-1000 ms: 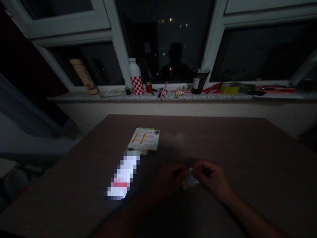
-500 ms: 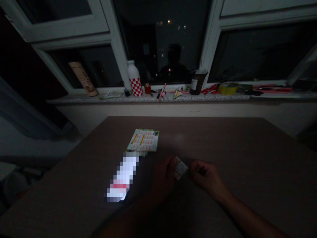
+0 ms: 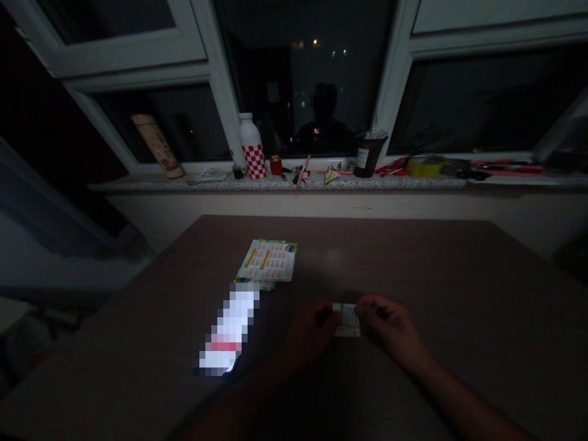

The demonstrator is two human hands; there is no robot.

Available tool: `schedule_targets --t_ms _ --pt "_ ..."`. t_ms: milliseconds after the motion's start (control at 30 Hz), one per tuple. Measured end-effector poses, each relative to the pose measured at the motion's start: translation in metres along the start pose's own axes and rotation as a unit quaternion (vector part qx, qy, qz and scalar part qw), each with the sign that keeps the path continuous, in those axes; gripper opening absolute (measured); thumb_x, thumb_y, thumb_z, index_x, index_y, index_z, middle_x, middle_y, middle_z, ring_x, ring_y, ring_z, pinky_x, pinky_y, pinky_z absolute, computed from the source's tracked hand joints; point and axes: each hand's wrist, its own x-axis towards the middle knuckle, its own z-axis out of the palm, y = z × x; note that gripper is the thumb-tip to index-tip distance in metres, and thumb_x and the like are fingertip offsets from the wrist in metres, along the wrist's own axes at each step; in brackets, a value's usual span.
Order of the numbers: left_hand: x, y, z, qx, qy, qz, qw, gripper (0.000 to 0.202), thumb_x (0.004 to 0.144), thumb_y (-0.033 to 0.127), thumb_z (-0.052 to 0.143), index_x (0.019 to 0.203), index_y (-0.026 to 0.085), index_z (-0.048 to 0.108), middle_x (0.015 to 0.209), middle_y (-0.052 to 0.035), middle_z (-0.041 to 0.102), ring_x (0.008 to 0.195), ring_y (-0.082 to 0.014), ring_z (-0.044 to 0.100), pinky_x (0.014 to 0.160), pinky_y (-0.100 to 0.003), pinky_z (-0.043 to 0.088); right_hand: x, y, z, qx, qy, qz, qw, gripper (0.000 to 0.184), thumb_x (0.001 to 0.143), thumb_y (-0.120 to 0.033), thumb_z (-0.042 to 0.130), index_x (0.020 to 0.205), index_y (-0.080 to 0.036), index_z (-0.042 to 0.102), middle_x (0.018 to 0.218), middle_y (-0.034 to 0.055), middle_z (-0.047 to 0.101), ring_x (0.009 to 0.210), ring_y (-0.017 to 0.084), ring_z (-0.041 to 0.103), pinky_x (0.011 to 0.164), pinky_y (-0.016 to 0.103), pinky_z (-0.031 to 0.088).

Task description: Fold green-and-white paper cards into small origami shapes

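Note:
In the dim light my left hand (image 3: 312,331) and my right hand (image 3: 390,327) pinch a small printed paper card (image 3: 346,318) between them, just above the brown table (image 3: 436,269). Each hand grips one side edge of the card with closed fingers. A lit phone (image 3: 229,334) lies on the table to the left of my left hand. A small stack of printed cards (image 3: 269,262) lies beyond the phone.
A stone window sill (image 3: 285,181) runs along the back, with a red-and-white checked bottle (image 3: 252,146), a leaning tube (image 3: 157,146), a dark cup (image 3: 367,153), a yellow tape roll (image 3: 425,165) and red tools (image 3: 505,166). Dark window panes stand behind.
The card went from both hands to my left hand alone, held tilted, and is now back between both hands, held flatter and slightly further right.

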Motion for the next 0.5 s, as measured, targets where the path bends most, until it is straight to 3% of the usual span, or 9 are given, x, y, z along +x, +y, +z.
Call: schedule_targets --t_ms 133,267,400,500 --pt "0.001 -0.002 -0.005 0.080 -0.054 -0.016 0.995 0.024 0.081 0.034 0.052 0.069 0.014 0.056 0.058 0.0034 0.047 0.054 -0.0099 0.044 0.049 -0.020 0.029 0.005 0.004 -0.003 -0.025 -0.022 -0.005 0.999 0.027 0.076 -0.042 0.062 0.069 -0.016 0.059 0.056 -0.0040 0.048 0.051 0.009 0.042 0.049 0.021 0.034" --pt "0.002 -0.005 -0.004 0.114 -0.029 -0.016 0.993 0.025 0.080 0.035 0.053 0.066 0.014 0.057 0.056 0.0033 0.048 0.053 -0.0098 0.044 0.048 -0.021 0.028 0.010 0.007 -0.004 -0.084 -0.026 -0.022 0.996 0.026 0.079 -0.041 0.059 0.070 -0.016 0.059 0.060 -0.0019 0.053 0.056 0.011 0.049 0.054 0.023 0.040" --pt "0.008 -0.013 -0.001 0.043 0.029 -0.060 0.997 0.031 0.082 0.042 0.050 0.069 0.014 0.057 0.055 0.0023 0.051 0.049 -0.0104 0.047 0.047 -0.021 0.032 0.011 0.010 -0.011 -0.135 -0.025 -0.080 0.987 0.019 0.077 -0.034 0.063 0.088 -0.019 0.060 0.078 0.0024 0.063 0.073 0.017 0.059 0.068 0.028 0.047" --pt "0.014 -0.019 0.001 -0.015 0.039 -0.109 0.993 0.032 0.080 0.044 0.051 0.073 0.014 0.057 0.053 0.0024 0.052 0.043 -0.0095 0.046 0.043 -0.021 0.031 0.012 0.012 -0.016 -0.216 -0.042 -0.150 0.964 0.026 0.073 -0.024 0.066 0.099 -0.022 0.060 0.095 0.0048 0.066 0.090 0.021 0.060 0.082 0.033 0.046"
